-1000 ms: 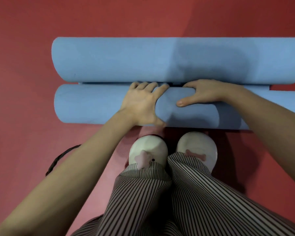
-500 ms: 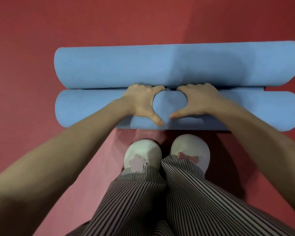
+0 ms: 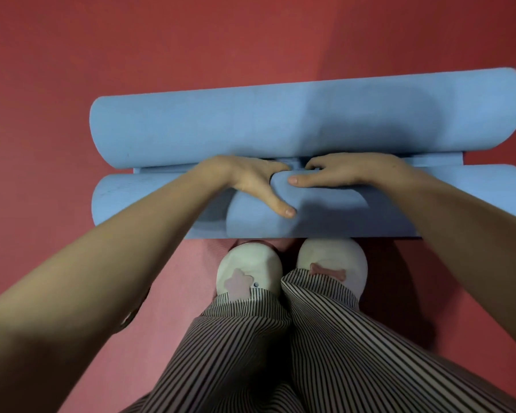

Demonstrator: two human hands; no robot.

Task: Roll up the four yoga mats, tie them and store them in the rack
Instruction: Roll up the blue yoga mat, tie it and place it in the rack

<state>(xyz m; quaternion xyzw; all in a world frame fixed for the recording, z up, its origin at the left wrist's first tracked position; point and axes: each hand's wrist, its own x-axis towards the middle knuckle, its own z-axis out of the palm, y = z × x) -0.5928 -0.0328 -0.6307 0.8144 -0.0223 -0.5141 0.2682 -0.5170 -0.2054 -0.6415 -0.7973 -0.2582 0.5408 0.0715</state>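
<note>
Near mat roll (image 3: 149,201) lies on the red floor (image 3: 191,40), against the far roll (image 3: 221,126). Left hand (image 3: 251,180) and right hand (image 3: 349,171) grip it, fingers (image 3: 306,180) curled over its far edge. No tie or rack visible: tying and storing are not yet done.

Blue mat rolls (image 3: 251,126), red floor (image 3: 191,40), black-and-white striped trousers (image 3: 325,353), white slippers (image 3: 249,263).

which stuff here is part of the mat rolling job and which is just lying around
Job: near roll, far roll, left hand, right hand, both gripping the near roll.
Just there: floor, slippers, trousers.
</note>
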